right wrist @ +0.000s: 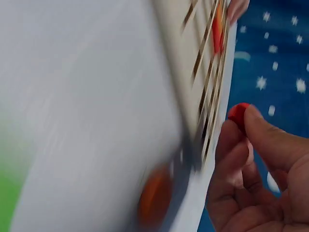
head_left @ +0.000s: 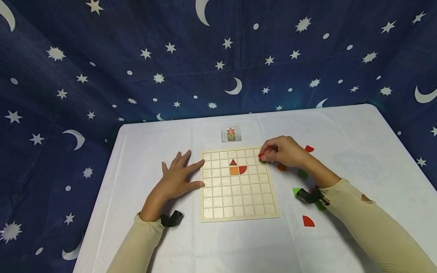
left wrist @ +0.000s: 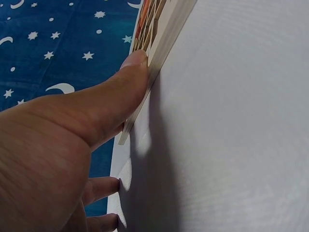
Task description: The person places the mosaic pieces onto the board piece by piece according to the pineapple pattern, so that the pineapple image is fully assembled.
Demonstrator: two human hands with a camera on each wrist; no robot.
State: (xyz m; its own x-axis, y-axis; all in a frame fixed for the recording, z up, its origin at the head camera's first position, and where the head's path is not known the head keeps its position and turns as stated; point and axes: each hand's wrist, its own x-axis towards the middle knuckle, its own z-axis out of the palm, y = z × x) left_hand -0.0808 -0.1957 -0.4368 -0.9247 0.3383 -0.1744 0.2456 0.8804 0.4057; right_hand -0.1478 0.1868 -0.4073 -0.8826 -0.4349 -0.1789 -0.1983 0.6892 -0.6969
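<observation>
My right hand (head_left: 283, 151) pinches a small red piece (right wrist: 238, 115) between thumb and fingers, above the right edge of the wooden grid board (head_left: 239, 213) near its upper corner. The piece's full outline is hidden by the fingertips. On the board sit a red triangle (head_left: 233, 162), an orange square (head_left: 234, 171) just below it, and a red quarter circle (head_left: 242, 169) to the square's right. With fingers spread, my left hand (head_left: 175, 178) touches the board's left edge; in the left wrist view its thumb (left wrist: 130, 82) rests against that edge.
A small pattern card (head_left: 231, 134) lies behind the board. Right of it are loose pieces: an orange one (head_left: 282, 167), a dark green one (head_left: 302, 174), a light green one (head_left: 296, 192), and red ones (head_left: 309, 148), some partly hidden by the right arm. A red quarter circle (head_left: 308, 221) lies nearest the front.
</observation>
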